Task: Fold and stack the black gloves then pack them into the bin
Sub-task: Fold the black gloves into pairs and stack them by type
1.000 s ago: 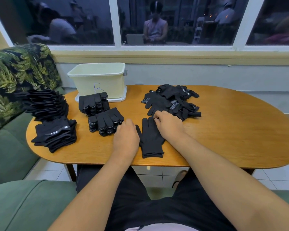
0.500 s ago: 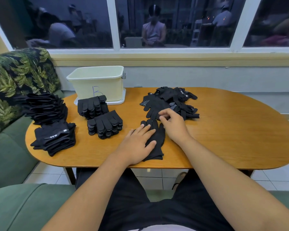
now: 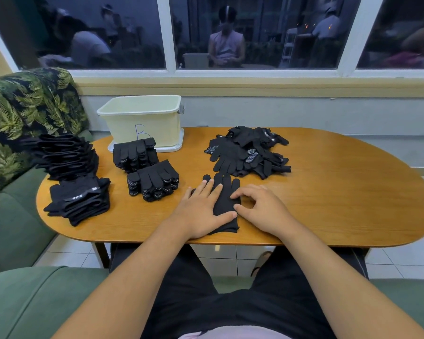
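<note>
**Glove (image 3: 224, 203) flat under left hand (image 3: 201, 211)**

Head view. The glove lies on the table (image 3: 328, 192) near its front edge, its fingers pointing away toward the window (image 3: 255, 33) and its cuff toward the person. The left hand presses on the glove's left half, palm down, fingers straight and spread, with the thumb laid across the cuff end. The right hand (image 3: 262, 211) sits just right of the glove. Its fingers are bent and apart, and the index and thumb tips touch the glove's right edge; whether they pinch the cloth cannot be told.

Just beyond the glove lies a loose pile (image 3: 247, 152) of black gloves, some with white-dotted palms up. The cream bin (image 3: 142, 118), marked with a blue B, stands at the far left of the table on a white tray (image 3: 171, 148).

A rear stack (image 3: 135, 154) of folded gloves sits right in front of the bin. A front stack (image 3: 154, 181) lies nearer the left hand. At the table's left end are a tall stack (image 3: 69, 155) and, nearer the person, a low stack (image 3: 81, 199) with a grey label on top. A green sofa (image 3: 10, 216) stands on the left.
</note>
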Motion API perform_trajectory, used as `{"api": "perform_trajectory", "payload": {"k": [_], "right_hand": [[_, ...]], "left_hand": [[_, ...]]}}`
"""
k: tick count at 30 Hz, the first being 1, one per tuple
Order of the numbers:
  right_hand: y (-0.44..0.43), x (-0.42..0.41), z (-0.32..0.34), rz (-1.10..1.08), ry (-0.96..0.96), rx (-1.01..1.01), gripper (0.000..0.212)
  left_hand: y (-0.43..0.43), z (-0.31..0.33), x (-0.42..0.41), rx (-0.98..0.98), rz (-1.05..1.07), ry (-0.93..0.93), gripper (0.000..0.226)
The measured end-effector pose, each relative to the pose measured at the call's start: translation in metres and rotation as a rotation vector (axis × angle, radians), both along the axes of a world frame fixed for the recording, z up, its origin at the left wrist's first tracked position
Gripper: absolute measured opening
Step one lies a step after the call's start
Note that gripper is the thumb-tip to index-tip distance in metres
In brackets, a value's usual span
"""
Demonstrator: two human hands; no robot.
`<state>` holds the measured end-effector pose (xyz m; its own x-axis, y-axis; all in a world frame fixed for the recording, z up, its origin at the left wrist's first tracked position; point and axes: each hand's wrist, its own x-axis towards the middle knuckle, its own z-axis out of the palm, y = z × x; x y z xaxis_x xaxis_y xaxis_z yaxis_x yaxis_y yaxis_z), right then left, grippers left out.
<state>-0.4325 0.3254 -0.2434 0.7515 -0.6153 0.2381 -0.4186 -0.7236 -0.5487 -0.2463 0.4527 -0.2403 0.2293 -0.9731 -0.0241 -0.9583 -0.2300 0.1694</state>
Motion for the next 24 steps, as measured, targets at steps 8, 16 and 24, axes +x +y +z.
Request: {"api": "perform_trajectory", "payload": {"k": [8, 16, 24], "right_hand": [[0.004, 0.0, 0.005, 0.012, 0.116, -0.062, 0.039], [0.006, 0.001, 0.008, 0.006, 0.166, -0.049, 0.044], [0.01, -0.005, 0.008, 0.017, 0.056, -0.036, 0.03]], "left_hand": [[0.001, 0.003, 0.002, -0.139, -0.09, 0.001, 0.069], [-0.02, 0.008, 0.007, -0.059, -0.034, 0.054, 0.061], [-0.002, 0.01, 0.003, -0.279, -0.025, 0.242, 0.051]]}}
